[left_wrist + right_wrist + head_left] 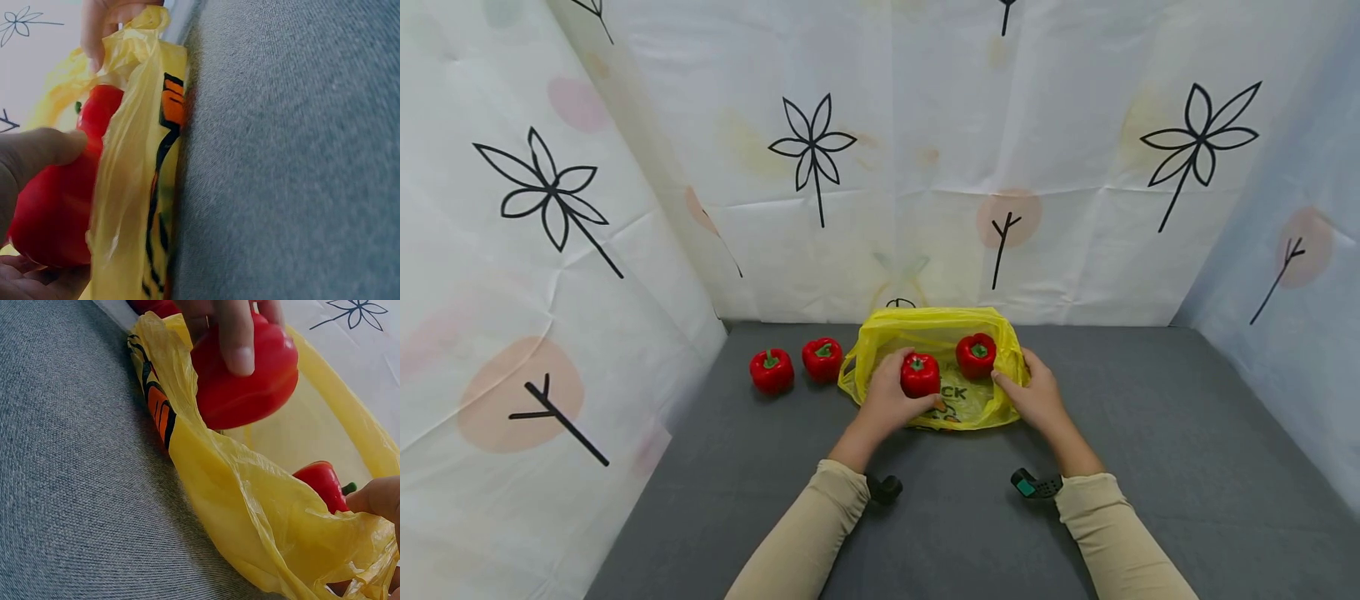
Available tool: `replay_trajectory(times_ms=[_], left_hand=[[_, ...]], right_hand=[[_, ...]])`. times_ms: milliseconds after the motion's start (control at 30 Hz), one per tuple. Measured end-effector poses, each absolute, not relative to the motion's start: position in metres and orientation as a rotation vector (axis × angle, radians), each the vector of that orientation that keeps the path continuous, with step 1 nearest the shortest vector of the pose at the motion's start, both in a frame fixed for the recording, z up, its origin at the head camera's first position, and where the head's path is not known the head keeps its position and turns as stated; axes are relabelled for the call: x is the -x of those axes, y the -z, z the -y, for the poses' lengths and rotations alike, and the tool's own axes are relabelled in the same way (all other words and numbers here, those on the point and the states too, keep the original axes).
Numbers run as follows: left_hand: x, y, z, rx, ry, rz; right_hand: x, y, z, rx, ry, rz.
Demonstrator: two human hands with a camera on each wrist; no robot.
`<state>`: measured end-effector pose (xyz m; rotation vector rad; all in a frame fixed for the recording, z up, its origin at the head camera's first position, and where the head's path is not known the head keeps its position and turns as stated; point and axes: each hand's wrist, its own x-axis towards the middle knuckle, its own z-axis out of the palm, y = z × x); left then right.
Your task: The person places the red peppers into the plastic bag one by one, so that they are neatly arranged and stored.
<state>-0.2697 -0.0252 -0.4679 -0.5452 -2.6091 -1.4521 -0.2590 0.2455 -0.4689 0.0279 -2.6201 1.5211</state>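
Observation:
My left hand (891, 396) grips a red bell pepper (921, 375) at the mouth of a yellow plastic bag (895, 333). In the left wrist view the thumb lies across that pepper (59, 206) and fingers show beneath it. My right hand (1036, 390) pinches the bag's right edge, its thumb at the rim. A second bell pepper (976, 357) lies inside the bag near the right thumb; the right wrist view shows this pepper (322, 484) partly behind the yellow film. Part of the right hand's fingers is hidden by the bag.
Two more red bell peppers, one (771, 372) farther left and one (822, 360) close to the bag, stand on the grey tabletop (955, 533). White printed cloth (925, 167) hangs behind and at both sides. Each wrist wears a dark strap (1036, 484).

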Motion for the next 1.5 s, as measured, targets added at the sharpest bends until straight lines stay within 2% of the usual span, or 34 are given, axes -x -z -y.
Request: replay_trajectory(times_ms=[700, 1033, 1500], left_hand=[[0.274, 0.472, 0.017, 0.559, 1.47, 2.632], [0.265, 0.471, 0.023, 0.456, 1.482, 2.649], [0.263, 0.47, 0.023, 0.439, 1.429, 2.6]], right_hand=[[0.26, 0.466, -0.246, -0.012, -1.535, 2.611], [0.26, 0.468, -0.246, -0.023, -1.526, 2.622], [0.26, 0.468, -0.246, -0.03, -1.515, 2.618]])
